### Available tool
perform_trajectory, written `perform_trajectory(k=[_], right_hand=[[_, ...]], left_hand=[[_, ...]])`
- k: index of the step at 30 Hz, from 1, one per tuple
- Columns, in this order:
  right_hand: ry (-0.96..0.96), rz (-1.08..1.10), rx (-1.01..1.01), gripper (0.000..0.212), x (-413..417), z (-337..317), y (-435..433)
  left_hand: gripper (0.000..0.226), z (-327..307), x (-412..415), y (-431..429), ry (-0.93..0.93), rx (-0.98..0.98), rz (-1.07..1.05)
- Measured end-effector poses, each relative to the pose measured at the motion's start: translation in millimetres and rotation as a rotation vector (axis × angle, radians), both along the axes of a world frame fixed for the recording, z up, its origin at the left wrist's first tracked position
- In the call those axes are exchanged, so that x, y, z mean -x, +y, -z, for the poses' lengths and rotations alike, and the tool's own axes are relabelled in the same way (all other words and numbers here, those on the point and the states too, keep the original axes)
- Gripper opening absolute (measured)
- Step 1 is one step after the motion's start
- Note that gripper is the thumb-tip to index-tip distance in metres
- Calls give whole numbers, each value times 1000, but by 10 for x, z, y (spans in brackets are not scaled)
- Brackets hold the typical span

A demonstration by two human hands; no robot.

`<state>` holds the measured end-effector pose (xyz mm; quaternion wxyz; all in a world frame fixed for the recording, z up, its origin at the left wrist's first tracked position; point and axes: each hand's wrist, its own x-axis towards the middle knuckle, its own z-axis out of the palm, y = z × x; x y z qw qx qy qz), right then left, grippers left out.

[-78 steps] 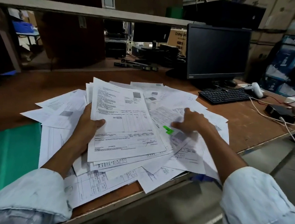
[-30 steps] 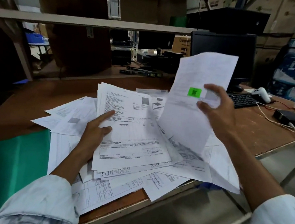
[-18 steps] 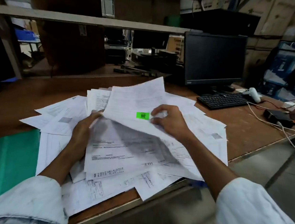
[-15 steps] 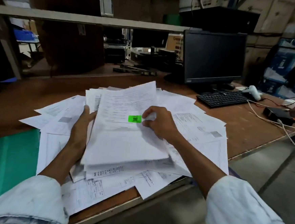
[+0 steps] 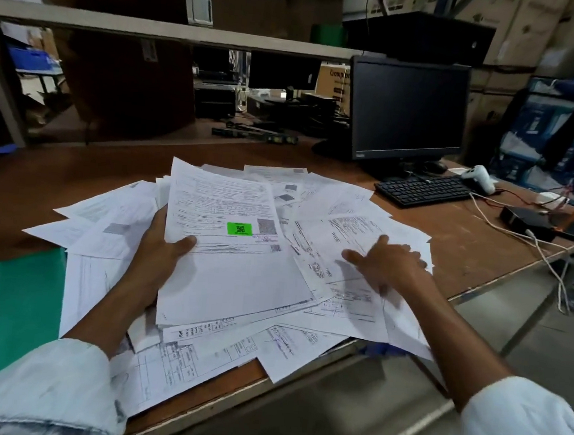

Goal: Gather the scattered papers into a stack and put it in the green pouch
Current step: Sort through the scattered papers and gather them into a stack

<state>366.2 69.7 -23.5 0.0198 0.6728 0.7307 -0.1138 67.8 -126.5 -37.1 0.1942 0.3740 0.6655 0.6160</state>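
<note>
Several white printed papers (image 5: 306, 349) lie scattered over the brown desk (image 5: 86, 170). My left hand (image 5: 159, 255) grips a small stack of sheets (image 5: 229, 274) by its left edge, thumb on top; the top sheet carries a green sticker (image 5: 239, 228). My right hand (image 5: 386, 264) rests with spread fingers on a loose sheet (image 5: 346, 232) to the right of the stack; the hand is blurred. The green pouch (image 5: 7, 308) lies flat at the desk's left front, partly under papers.
A black monitor (image 5: 407, 113) and keyboard (image 5: 425, 190) stand at the back right, with a white scanner (image 5: 479, 177), a black box (image 5: 526, 219) and white cables (image 5: 550, 258) beyond. Some sheets overhang the desk's front edge (image 5: 231, 384). A shelf (image 5: 156, 28) runs overhead.
My right hand carried the green-stickered sheet onto the stack in my left hand, let it go, and moved right onto another loose sheet.
</note>
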Motion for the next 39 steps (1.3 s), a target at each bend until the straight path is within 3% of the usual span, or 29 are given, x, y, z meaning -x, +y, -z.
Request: perform_trajectory(k=[4, 10, 12, 14, 16, 21, 24, 26, 28, 30, 32, 34, 36, 37, 39], right_hand=[[15, 35, -19, 114, -104, 128, -178], [146, -61, -21, 87, 66, -24, -203], [272, -154, -135, 76, 87, 5, -187], [451, -232, -294, 91, 97, 27, -232], [631, -250, -434, 92, 94, -9, -305], [747, -306, -536, 57, 145, -68, -282], [936, -200, -656, 31, 148, -157, -256], [1083, -234, -669, 43, 131, -323, -284], [1169, -294, -652, 53, 109, -514, -269], [1404, -350, -525, 47, 81, -731, -257], [1811, -367, -180, 39, 34, -971, -364], [1991, -382, 112, 28, 25, -1052, -456], [2018, -444, 302, 29, 142, -997, -468], [1917, -441, 326, 31, 235, -906, -430], [1436, -439, 157, 32, 421, -650, -353]], left_hand=[[60, -5, -17, -3, -3, 3, 4], [59, 8, -6, -26, 0, 12, 4], [59, 4, -18, -25, 12, 10, 4], [60, 1, -21, -27, 16, 13, 3], [63, -1, -21, -29, 14, 11, 3], [86, -34, -48, -57, 57, -59, 28], [69, -21, -29, -54, 60, -51, 55], [52, -6, -18, -55, 23, -15, 65], [46, 9, -8, -46, -1, 6, 58], [45, 9, -3, -43, -10, 16, 50], [45, 12, -3, -42, -29, 7, 44], [46, 17, -4, -39, -16, 3, 40], [44, 17, -2, -34, 28, 17, 30], [42, 9, 5, -26, 38, 22, 23], [35, -35, -12, -18, 25, 8, 12]])
